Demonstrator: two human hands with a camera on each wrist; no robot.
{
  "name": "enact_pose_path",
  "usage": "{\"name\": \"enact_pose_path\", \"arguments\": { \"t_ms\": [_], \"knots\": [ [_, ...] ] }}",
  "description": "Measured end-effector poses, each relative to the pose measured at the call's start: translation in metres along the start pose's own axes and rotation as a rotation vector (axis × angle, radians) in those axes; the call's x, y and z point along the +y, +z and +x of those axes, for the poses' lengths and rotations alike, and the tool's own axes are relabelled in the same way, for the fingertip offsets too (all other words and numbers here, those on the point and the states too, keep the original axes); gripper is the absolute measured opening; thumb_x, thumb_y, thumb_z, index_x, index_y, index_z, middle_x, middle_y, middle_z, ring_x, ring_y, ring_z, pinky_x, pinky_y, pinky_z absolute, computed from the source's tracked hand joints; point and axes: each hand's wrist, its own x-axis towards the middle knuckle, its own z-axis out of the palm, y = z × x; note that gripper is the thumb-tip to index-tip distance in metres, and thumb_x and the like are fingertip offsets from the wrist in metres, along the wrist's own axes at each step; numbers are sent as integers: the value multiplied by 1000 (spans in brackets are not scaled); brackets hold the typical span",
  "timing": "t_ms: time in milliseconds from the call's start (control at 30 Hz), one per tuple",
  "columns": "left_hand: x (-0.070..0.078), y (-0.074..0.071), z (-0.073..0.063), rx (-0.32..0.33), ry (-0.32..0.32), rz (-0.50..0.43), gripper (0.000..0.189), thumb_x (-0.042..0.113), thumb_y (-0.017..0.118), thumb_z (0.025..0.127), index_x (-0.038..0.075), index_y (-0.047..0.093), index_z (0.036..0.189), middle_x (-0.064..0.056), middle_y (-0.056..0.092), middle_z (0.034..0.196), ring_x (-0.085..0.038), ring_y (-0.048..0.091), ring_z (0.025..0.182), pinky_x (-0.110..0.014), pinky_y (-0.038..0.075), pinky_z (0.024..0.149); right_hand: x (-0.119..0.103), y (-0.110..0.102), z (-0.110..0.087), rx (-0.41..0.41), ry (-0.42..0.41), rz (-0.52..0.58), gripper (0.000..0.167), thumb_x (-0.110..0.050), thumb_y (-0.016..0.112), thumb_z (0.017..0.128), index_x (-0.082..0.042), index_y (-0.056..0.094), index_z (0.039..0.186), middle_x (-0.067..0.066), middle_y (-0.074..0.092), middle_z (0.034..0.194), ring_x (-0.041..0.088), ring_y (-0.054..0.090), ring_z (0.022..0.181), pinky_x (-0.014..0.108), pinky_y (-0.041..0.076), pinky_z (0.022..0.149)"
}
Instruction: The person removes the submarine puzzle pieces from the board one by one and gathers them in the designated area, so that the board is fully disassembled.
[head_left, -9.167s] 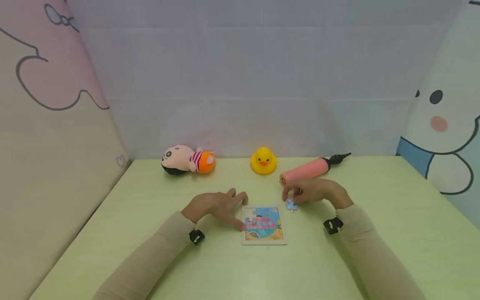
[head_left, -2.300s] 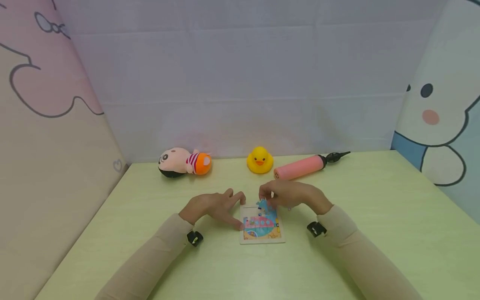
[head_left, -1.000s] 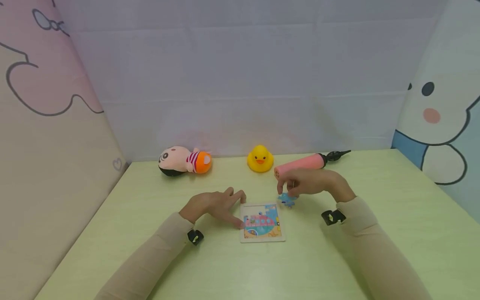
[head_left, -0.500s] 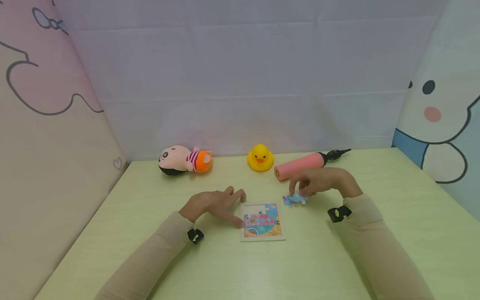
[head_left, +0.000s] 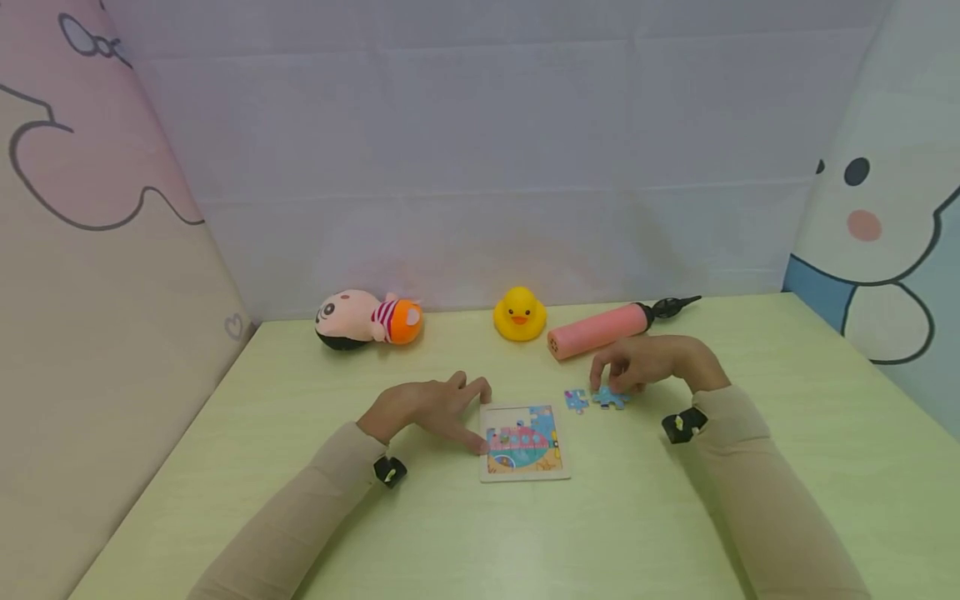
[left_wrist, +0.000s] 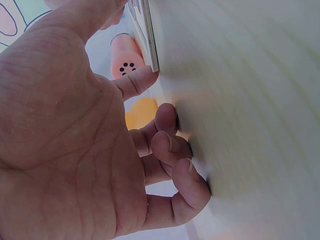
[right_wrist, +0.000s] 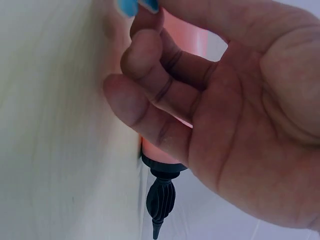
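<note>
Puzzle (head_left: 525, 445), framed, flat on the desk (head_left: 450, 542) at centre, filled in part; pale gap at the upper left. Right grip (head_left: 648, 362): thumb and finger pinching a blue piece (head_left: 610, 398) to the right of the frame, at or just above the desk surface, exact contact uncertain; other fingers loosely bent. Left grip (head_left: 435, 408): spread, pinching nothing, thumb and one finger against the left side of the frame, remaining fingertips resting on the desk.

Step in hand, by judgement: sorting or fitting of loose parts, one part under control beside the frame; picking up or laying down, impossible to tell from a single instant. Next move, by judgement: calling either for a flat release onto the desk, or for a lift leftward to the gap, with a turn to match knobs to sockets; in the latter case, steady light pressure from the left to keep the frame from sliding.

Surroundings: second piece (head_left: 576, 400), loose between frame and pinched part, likely hindrance to any low slide. Pump (head_left: 600, 331), pink with black nozzle, lying just behind the right fingers; touching or apart, not discernible. Duck (head_left: 520, 314), upright beyond the frame, and doll (head_left: 367, 321), lying at far left, both well out of the way. Pale backdrop (head_left: 487, 150) behind the row.
</note>
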Motion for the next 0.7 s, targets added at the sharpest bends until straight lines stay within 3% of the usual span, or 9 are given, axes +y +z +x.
{"name": "enact_pose_path", "arguments": {
  "t_ms": [700],
  "knots": [
    [2, -2, -4, 5, 0, 0, 64, 61, 71, 84, 31, 36, 129, -5, 41, 109, -24, 57, 86, -34, 43, 71, 5, -1, 2, 10, 34, -36, 21, 0, 58, 95, -9, 68, 111, -1, 51, 76, 15, 47, 67, 25, 39, 58]
  ]
}}
